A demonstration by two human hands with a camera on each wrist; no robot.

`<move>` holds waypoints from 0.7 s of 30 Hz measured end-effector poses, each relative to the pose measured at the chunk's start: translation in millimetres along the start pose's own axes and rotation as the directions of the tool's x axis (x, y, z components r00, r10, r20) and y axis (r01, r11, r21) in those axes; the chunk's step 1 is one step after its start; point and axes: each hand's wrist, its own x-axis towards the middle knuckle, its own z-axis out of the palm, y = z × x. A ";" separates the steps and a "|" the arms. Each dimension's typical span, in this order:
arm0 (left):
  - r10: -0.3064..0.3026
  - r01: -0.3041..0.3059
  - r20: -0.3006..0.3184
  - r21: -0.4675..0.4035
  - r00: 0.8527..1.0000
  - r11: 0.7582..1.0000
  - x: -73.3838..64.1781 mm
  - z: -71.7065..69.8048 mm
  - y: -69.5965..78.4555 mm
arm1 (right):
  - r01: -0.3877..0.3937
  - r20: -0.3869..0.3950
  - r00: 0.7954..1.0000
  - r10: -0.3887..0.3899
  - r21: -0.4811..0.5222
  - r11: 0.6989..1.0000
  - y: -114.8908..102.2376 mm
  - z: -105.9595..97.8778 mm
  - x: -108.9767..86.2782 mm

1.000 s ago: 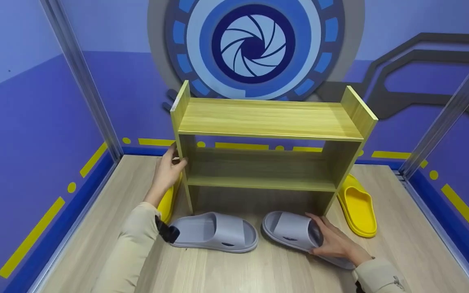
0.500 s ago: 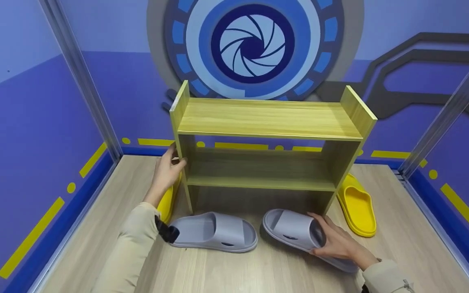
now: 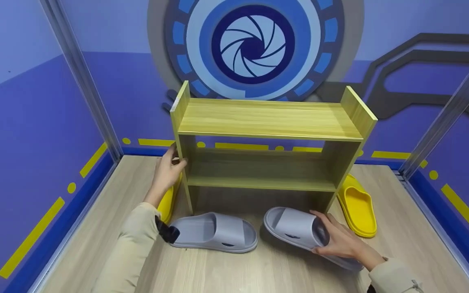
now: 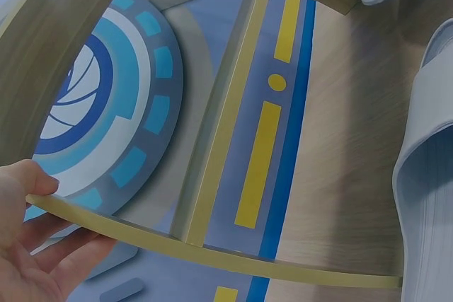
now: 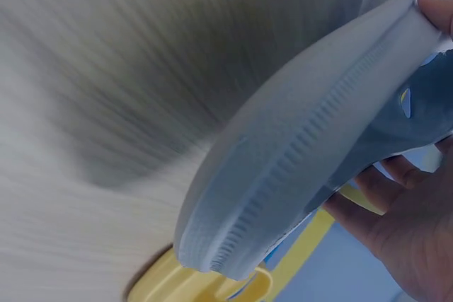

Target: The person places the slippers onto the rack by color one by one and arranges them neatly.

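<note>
My left hand (image 3: 166, 175) grips the left side panel of a small wooden shelf (image 3: 267, 118). In the left wrist view its thumb lies at the panel's front edge (image 4: 141, 240), with the fingers along the outer side. A grey slipper (image 3: 293, 224) is in my right hand (image 3: 342, 240), pinched at the strap opening, toe pointing left. The right wrist view shows this slipper (image 5: 304, 132) raised over the floor, its shadow beneath. Its mate, another grey slipper (image 3: 230, 232), lies sideways before the shelf, toe to the right.
To the right of the shelf lies a yellow slipper (image 3: 357, 207). Another yellow slipper (image 3: 167, 203) shows partly behind my left forearm. The shelf stands on a wood-look floor (image 3: 226, 272), near a blue patterned back wall (image 3: 116, 93), with metal posts (image 3: 84, 81) at the corners.
The grey slipper in my right hand has risen a little and shifted slightly right, together with the hand. My left hand, the shelf and the other slippers stay where they were.
</note>
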 end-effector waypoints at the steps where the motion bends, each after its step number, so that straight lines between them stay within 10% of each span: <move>1: -0.007 0.007 0.001 0.000 1.000 1.000 -0.1 0.0 0.1 | 0.001 0.000 1.000 -0.001 -0.005 1.000 -0.9 -1.6 0.0; 21: 0.015 -0.015 -0.018 0.008 1.000 1.000 0.4 1.2 -1.8 | -0.039 0.051 0.998 0.040 -0.037 0.999 -31.5 -49.1 0.6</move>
